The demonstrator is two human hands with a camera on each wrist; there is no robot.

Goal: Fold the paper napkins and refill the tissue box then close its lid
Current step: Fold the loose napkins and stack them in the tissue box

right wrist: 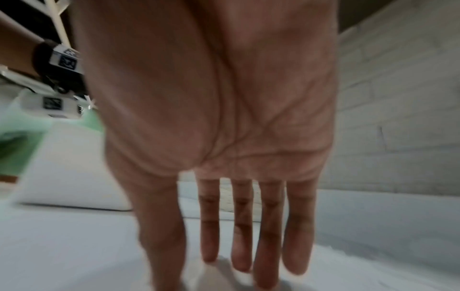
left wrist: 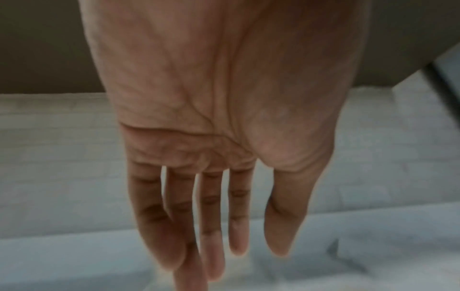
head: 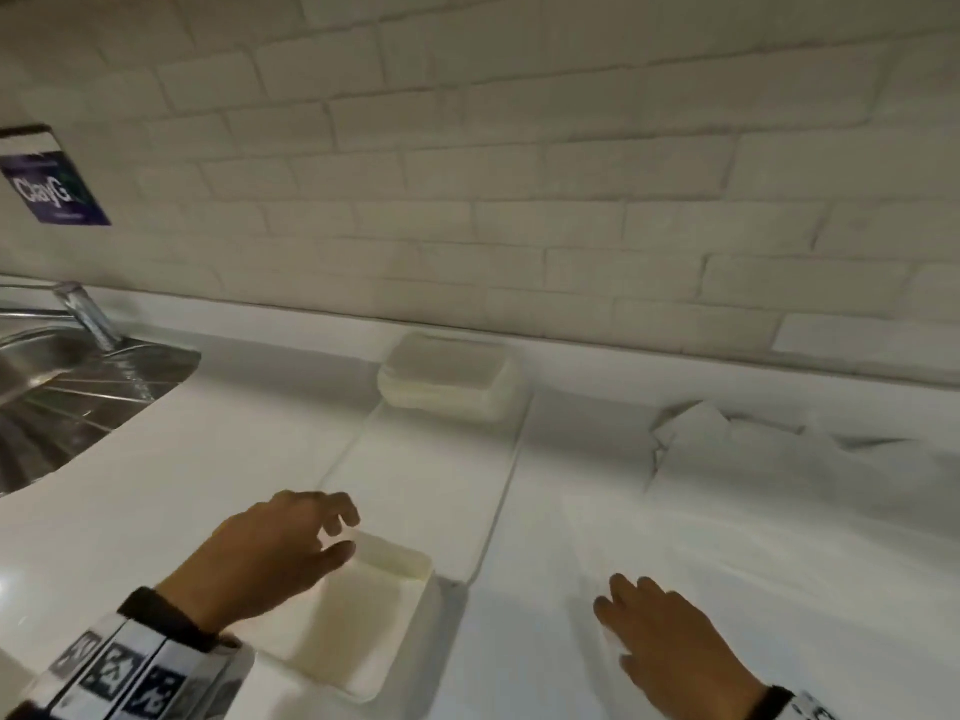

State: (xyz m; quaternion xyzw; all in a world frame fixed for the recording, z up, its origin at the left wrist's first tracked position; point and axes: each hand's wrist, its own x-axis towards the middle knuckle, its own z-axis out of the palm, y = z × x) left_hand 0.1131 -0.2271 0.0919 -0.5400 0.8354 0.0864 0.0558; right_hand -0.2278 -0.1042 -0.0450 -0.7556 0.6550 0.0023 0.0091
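An open, empty white tissue box (head: 363,621) lies on the counter near the front, also seen as a white block (right wrist: 72,173) in the right wrist view. My left hand (head: 345,532) hovers over its far left corner with relaxed fingers and holds nothing; the left wrist view shows the left hand (left wrist: 236,252) with straight fingers. White paper napkins (head: 753,511) lie spread out to the right, crumpled at their far edge (head: 696,433). My right hand (head: 613,595) rests flat on the near napkin, and its fingers (right wrist: 241,246) are straight.
A second white rounded container piece (head: 447,376) stands by the tiled wall (head: 519,200); whether it is the lid I cannot tell. A flat white mat (head: 441,485) runs from it toward the box. A steel sink (head: 62,387) with a tap (head: 88,314) is at the left.
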